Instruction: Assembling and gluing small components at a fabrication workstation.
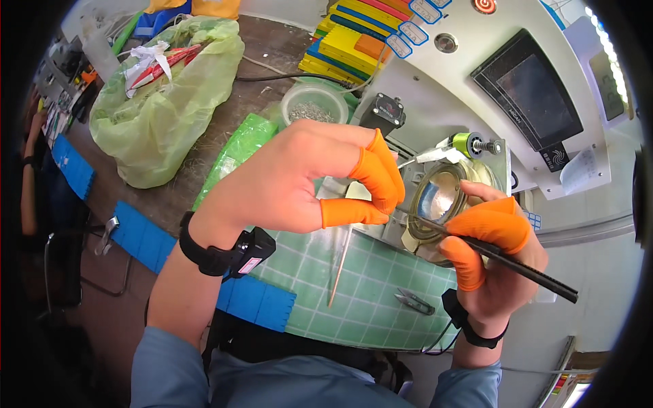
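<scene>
Left hand [296, 170] pinches thumb and finger together; what is between, too small to tell. Right hand [507, 255] grasps black tool [537, 275], front end pointing to left fingertips, rear end sticking out free at right. White machine [469, 44] limits room behind. Green mat [371, 272] spreads toward person; snips [416, 302] lie near its front edge.

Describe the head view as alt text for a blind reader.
A right hand with orange finger covers holds a slim black tool, its tip near the left hand. Below is a green gridded mat with small snips; a white machine with a screen stands beyond.
</scene>
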The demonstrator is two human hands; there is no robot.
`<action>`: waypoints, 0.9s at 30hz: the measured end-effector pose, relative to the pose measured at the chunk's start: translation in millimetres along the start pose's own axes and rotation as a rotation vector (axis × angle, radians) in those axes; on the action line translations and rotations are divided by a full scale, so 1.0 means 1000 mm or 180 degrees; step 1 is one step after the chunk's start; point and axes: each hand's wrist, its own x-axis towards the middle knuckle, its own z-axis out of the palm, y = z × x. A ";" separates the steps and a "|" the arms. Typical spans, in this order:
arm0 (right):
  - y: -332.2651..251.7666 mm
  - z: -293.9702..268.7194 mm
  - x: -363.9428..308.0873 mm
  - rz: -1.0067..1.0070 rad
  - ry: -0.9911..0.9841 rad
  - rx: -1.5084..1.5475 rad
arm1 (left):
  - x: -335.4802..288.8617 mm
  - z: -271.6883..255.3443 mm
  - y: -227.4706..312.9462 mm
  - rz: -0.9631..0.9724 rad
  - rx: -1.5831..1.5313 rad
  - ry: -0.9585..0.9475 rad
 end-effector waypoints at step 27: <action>0.008 0.010 -0.001 -0.0447 -0.0121 0.0232 | 0.000 0.001 -0.001 -0.0018 0.0101 0.0025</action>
